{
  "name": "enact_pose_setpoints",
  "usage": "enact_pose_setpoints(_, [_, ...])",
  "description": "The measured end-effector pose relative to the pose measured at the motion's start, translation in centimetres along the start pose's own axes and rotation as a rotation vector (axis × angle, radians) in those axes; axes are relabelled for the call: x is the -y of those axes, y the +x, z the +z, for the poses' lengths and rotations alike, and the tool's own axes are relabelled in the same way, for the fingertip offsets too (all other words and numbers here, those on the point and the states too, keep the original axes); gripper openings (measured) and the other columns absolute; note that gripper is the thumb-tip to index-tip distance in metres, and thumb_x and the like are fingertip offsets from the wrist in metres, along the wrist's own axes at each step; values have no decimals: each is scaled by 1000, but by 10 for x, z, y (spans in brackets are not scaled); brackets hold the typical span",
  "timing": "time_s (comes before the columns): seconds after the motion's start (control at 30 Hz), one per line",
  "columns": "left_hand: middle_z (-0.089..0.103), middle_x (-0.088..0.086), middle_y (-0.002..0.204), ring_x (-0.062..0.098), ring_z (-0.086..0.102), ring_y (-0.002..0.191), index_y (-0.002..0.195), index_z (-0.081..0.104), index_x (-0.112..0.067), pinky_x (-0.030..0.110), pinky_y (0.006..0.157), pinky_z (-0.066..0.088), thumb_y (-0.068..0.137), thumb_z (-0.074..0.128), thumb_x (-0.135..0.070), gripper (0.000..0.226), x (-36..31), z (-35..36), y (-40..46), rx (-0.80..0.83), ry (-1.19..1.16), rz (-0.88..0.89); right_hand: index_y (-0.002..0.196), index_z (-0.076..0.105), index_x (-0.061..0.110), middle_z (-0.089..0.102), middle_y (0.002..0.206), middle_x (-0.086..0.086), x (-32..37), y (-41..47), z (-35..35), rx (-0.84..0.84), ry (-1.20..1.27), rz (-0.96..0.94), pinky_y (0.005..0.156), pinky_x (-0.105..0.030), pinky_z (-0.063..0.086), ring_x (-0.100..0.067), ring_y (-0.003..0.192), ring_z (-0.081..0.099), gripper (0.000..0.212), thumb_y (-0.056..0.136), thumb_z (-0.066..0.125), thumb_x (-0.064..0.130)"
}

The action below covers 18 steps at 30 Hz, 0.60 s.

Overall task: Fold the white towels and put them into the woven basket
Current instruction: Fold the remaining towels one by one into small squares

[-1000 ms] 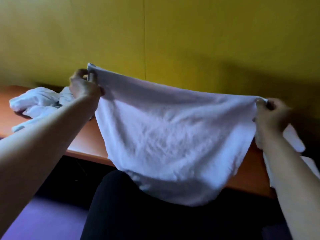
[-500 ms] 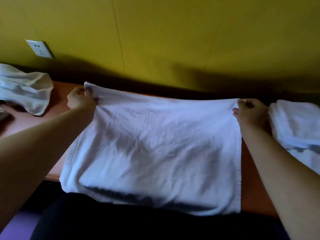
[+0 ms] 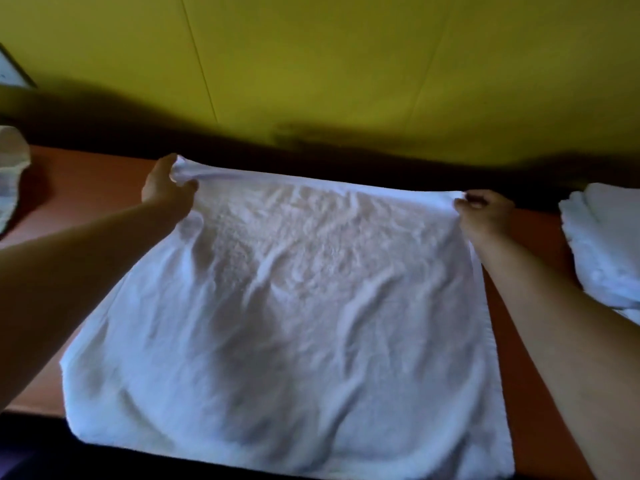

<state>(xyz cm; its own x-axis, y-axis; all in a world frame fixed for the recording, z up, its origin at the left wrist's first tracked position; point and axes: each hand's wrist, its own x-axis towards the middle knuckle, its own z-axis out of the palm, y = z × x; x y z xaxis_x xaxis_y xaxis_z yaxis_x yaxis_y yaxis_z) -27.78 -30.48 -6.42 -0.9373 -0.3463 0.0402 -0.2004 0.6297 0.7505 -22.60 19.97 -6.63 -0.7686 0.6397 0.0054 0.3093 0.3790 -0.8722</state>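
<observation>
towel (image 3: 294,306) lies flat, far corners pinched by both hands.

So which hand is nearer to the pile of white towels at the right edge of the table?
The right hand. It pinches the far right corner of the spread towel, just left of the pile. The left hand holds the opposite corner.

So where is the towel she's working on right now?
In the head view the white towel lies spread across the middle of the orange table, its near edge hanging over the front. The left hand and right hand pinch its far corners.
</observation>
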Motion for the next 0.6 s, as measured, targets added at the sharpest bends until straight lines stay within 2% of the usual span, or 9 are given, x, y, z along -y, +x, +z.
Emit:
enact_pose_setpoints(0.07, [44, 14, 152, 34, 48, 134, 152, 40, -23, 46, 110, 42, 94, 66, -21, 63, -1, 7, -14, 73, 159, 104, 127, 63, 6, 63, 112, -4, -8, 0, 0, 108, -86, -1, 87, -27, 44, -14, 99, 58, 38, 90, 68, 11])
enact_pose_setpoints(0.17, [49, 20, 144, 40, 48, 131, 142, 52, -13, 48, 110, 38, 94, 64, -21, 51, -12, 18, -57, 128, 273, 283, 137, 55, 8, 61, 124, -9, -11, -1, 0, 161, -102, -28, 87, -25, 41, -19, 110, 59, 45, 93, 63, 6])
enact_pose_setpoints(0.3, [60, 14, 131, 41, 58, 115, 127, 63, -19, 50, 100, 45, 88, 53, -38, 45, -37, 49, -170, 281, 282, 551, 135, 57, 8, 60, 130, -12, -10, -8, -14, 124, -113, -70, 87, -25, 43, -22, 113, 60, 46, 89, 58, 5])
enact_pose_setpoints(0.43, [63, 7, 126, 33, 58, 111, 122, 66, -20, 42, 95, 44, 86, 60, -34, 39, -67, 82, -297, 423, 243, 834, 127, 61, 7, 65, 119, -10, -16, -18, -32, 159, -237, -88, 81, -19, 40, -23, 110, 61, 37, 90, 60, 9])
enact_pose_setpoints(0.53, [62, 7, 123, 33, 58, 100, 119, 65, -20, 42, 87, 46, 87, 63, -35, 35, -86, 98, -363, 514, 230, 1001, 131, 60, 13, 64, 127, -10, -22, -22, -37, 207, -253, -37, 94, -28, 47, -25, 116, 61, 42, 90, 63, 18])
enact_pose_setpoints(0.6, [59, 7, 124, 31, 56, 96, 120, 63, -19, 42, 84, 45, 88, 62, -44, 40, -95, 107, -392, 600, 260, 1110, 134, 57, 16, 63, 124, -7, -24, -22, -40, 222, -256, -21, 88, -28, 48, -25, 115, 62, 45, 89, 64, 21])
